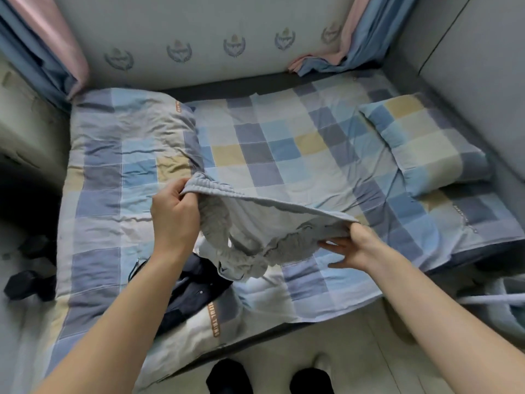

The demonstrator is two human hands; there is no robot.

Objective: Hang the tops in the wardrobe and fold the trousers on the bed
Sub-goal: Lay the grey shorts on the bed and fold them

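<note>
You held the grey trousers (264, 220) up off the bed (255, 149), just below the middle of the frame, with your hands well apart. Your left hand (173, 214) was clamped on the elasticated waistband at its higher, left end, fingers curled round the fabric. Your right hand (352, 248) pinched the lower, right end under the thumb, while its other fingers lay stretched out and loose beneath the cloth.

The garment's taut edge ran from centre left down toward centre right, so its long axis lay roughly across the frame, tilted down to the right. The rest of it hung bunched and gathered between your hands, its lowest folds touching or just above the bedding. I could not tell where the legs ended. Both hands were already on it, the left higher and further up the frame. In my judgement, the coming move depended on lowering that edge flat onto the bare checked sheet directly above it in the frame, between the folded quilt (127, 155) at left and the pillow (426, 140) at upper right.

A dark garment (187, 291) lay on the bed's near edge, just below your left wrist, partly under the grey folds. No wardrobe or other container showed in view.
</note>
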